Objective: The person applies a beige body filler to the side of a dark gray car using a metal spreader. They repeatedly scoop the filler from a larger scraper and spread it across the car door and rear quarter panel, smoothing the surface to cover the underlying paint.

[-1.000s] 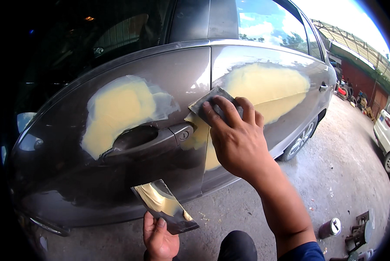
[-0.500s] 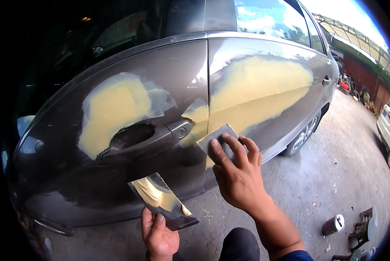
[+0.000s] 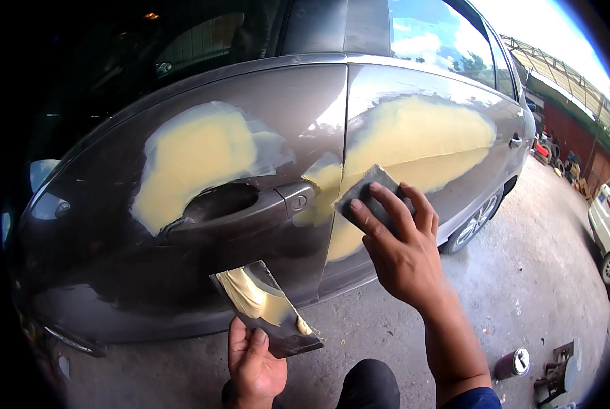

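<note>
Fingers of the left hand (image 3: 252,365) grip a flat shiny board (image 3: 267,308) smeared with yellow putty, low by the door's bottom edge. Higher up, the right hand (image 3: 401,252) presses a thin grey scraper (image 3: 363,198) flat against the smooth car door (image 3: 264,123), on a big yellow patch (image 3: 414,136).

The right hand (image 3: 403,255) covers much of the scraper (image 3: 365,198), so its lower edge is hidden. The left hand (image 3: 254,365) is cut off at the wrist by the bottom edge. The white car (image 3: 608,221) runs out of the right rim.
</note>
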`<state>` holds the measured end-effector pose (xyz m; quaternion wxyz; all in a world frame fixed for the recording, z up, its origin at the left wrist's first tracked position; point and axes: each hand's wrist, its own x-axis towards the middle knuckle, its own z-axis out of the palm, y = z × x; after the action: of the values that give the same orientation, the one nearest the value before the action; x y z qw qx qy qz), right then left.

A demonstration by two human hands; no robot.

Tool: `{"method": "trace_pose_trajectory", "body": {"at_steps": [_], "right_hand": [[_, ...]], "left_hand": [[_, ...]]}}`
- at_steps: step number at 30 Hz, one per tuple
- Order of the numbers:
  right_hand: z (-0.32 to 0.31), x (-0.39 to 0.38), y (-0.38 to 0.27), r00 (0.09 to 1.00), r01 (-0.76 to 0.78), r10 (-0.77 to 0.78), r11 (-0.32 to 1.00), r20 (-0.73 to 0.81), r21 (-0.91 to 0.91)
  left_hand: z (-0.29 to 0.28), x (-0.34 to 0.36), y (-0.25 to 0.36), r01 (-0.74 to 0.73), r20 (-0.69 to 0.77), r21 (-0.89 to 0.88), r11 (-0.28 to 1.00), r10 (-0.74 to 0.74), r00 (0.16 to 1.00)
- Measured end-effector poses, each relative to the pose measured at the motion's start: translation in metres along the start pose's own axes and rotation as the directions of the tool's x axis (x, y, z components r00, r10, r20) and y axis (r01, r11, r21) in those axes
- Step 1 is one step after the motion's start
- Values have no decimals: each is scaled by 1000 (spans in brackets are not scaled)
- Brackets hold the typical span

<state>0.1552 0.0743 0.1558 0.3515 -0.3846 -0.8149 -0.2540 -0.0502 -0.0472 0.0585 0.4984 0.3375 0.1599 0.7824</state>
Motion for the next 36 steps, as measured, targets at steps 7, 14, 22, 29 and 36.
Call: {"method": "trace_pose_trajectory", "body": {"at_steps": [7,14,22,29,36], "right_hand": [[-11,68,9,959,277,-282,953,-25,-126],[-5,75,16,933,358,-360,919,17,-164],[-3,61,19,954,300,-300,937,26,-180],[1,46,17,973,229,-226,954,39,-196],[15,24,13,990,142,-143,978,1,-152]], "left_hand": [[-10,-5,-6,19,4,-10,1000,-19,1000],[-17,-6,-6,10,-29,25,1000,-9,1000],[-20,-4,-8,9,-16,2,1000,-9,1000],[-21,-4,-7,2,-13,22,1000,-1,1000],[-18,-1,-8,-8,11,41,999,8,1000]]}}
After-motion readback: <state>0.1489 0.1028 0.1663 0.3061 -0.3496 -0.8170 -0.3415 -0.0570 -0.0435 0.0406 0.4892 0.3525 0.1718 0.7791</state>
